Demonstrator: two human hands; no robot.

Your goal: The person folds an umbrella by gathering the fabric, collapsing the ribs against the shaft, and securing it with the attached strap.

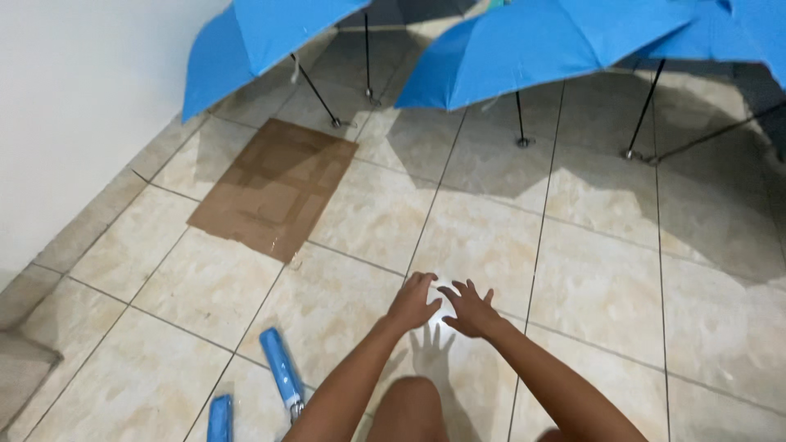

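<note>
My left hand [412,303] and my right hand [470,309] are stretched out side by side over the beige tiled floor [589,278], fingers spread, holding nothing. They nearly touch each other, and their shadow falls on the tile just below. A folded blue umbrella [282,372] lies on the floor to the lower left of my left arm. A second folded blue umbrella [219,419] shows at the bottom edge. My knee [407,409] is visible between my arms.
Several open blue umbrellas stand on the floor at the back, one at the left [246,41], one in the middle [532,45] and one at the right [737,33]. A flat brown cardboard sheet [274,188] lies on the tiles. A white wall [74,106] runs along the left.
</note>
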